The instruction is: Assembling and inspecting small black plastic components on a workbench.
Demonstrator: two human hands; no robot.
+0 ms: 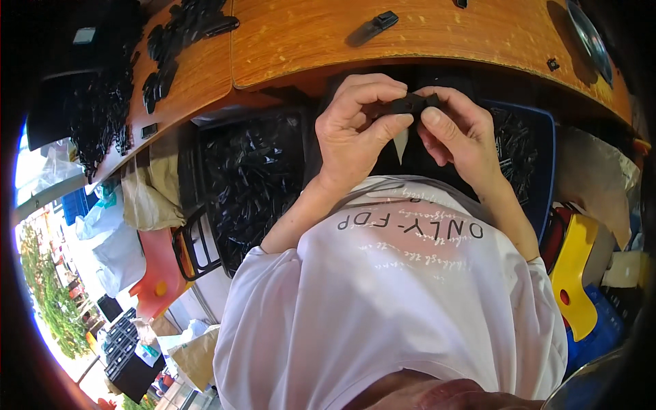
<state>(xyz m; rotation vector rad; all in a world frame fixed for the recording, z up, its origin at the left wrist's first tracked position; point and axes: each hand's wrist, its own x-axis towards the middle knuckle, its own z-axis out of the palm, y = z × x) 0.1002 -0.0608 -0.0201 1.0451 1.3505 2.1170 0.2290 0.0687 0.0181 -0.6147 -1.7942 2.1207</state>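
Just off the table's near edge, above my lap, both hands meet at a small black plastic part (pixel 408 104). My left hand (pixel 362 123) pinches its left end between thumb and fingers. At its right end, my right hand (pixel 456 128) grips it the same way, with the thumb on the near side. Fingertips cover much of the part, so its full shape is hidden. On the wooden table (pixel 301 41) beyond lies a black oblong piece (pixel 373 29), apart from the hands.
A black crate (pixel 256 178) full of small black parts stands left of my lap. On the right is a blue bin (pixel 523 147) with similar parts. More black pieces (pixel 184 34) are heaped on the table's left. A round metal dish (pixel 589 41) sits at the far right.
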